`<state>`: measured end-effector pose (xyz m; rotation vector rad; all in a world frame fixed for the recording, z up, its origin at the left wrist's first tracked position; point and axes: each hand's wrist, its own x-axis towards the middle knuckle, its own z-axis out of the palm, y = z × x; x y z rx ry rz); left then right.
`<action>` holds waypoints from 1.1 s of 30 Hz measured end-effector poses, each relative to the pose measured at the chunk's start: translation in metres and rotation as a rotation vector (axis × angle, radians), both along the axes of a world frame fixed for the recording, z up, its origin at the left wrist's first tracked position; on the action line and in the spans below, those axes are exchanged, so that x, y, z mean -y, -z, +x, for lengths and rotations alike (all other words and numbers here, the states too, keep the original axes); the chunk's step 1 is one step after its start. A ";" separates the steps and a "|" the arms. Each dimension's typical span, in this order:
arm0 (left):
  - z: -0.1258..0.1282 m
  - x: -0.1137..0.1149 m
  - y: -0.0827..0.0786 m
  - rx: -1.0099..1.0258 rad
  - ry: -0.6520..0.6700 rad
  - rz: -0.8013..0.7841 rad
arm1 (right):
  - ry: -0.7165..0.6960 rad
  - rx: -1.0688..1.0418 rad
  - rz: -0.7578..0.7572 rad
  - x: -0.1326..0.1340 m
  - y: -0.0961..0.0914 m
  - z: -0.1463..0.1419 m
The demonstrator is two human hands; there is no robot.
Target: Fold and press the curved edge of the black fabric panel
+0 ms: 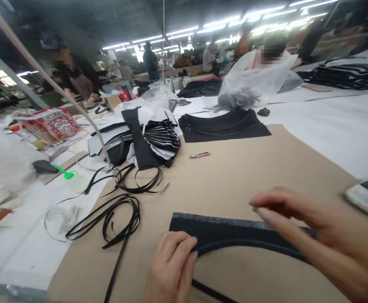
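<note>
A black fabric piece (222,229) with a curved lower edge lies on the brown board, and a narrow black strip runs along that curve. My left hand (173,267) is closed at the piece's left end, pinching the black strip (214,290), whose tail trails out below the fingers. Over the right part of the fabric, my right hand (316,235) is raised, thumb and forefinger brought together. Whether anything sits between those fingertips I cannot make out. Coils of black strip (122,219) lie left of my left hand.
Pink-handled thread snips (199,155) lie on the brown board (231,172). Behind are stacked black pieces (225,124) and a fanned pile (161,141). A green-topped bottle (75,179) stands left, near a slanting pole (60,90). People work beyond the table.
</note>
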<state>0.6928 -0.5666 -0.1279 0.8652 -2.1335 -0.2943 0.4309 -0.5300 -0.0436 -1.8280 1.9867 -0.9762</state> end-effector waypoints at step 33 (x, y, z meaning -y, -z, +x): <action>0.023 0.017 -0.010 -0.512 0.046 1.497 | -0.402 0.990 0.800 0.003 0.080 0.091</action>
